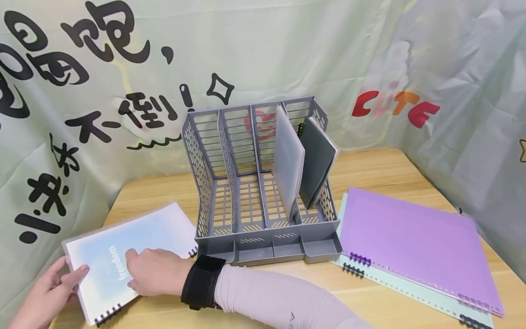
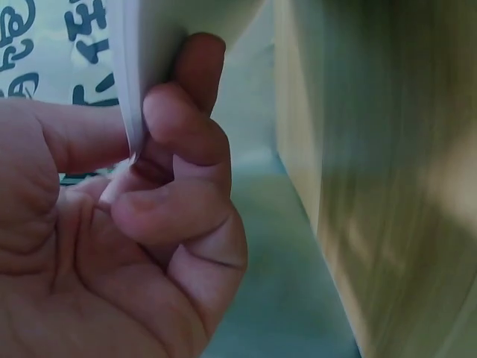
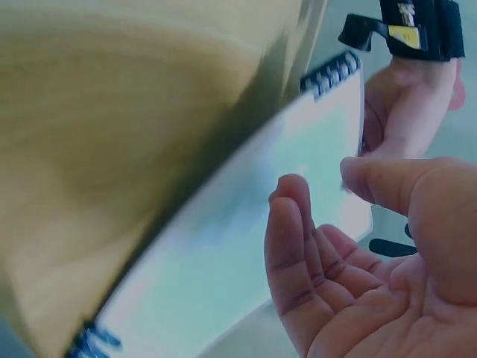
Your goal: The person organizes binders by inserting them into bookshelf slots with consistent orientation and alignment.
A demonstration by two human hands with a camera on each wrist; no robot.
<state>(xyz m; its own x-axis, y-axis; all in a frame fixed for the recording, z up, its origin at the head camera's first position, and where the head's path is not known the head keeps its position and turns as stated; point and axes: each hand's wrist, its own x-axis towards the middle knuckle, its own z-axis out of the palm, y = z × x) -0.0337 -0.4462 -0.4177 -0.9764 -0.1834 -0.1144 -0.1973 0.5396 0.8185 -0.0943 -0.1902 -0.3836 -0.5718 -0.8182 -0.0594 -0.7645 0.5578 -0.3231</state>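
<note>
- Two hands at the lower left of the head view attend one white-and-blue notebook [image 1: 160, 224]; it lies aslant, left of the grey rack [image 1: 263, 251], its left end appearing to jut past the side of the table [image 1: 370, 169]; if released there, it could tip off.
- Left hand [image 1: 45, 292]: thumb and bent fingers pinch the notebook's outer edge, as the left wrist view confirms; the hold is at the margin only, so the weight of the opposite end could pull it loose.
- Right hand [image 1: 158, 272]: fingers loosely bent, thumb apart, over the cover; contact cannot be confirmed; lacking support from it, the notebook may sag or twist.
- Rings [image 1: 107, 315] along the near side: the group at right sits just beside the rack's front left corner; a sideways pull could snag them.
- Rack, centre of frame: a pale notebook [image 1: 289, 160] and a dark notebook [image 1: 316, 160] stand tilted at its right; a knock from the sleeve [image 1: 275, 292], close before the trays, could slide them.
- Lower right: a purple notebook [image 1: 411, 242] overlaps a mint notebook [image 1: 411, 287]; a careless brush could shift both.
</note>
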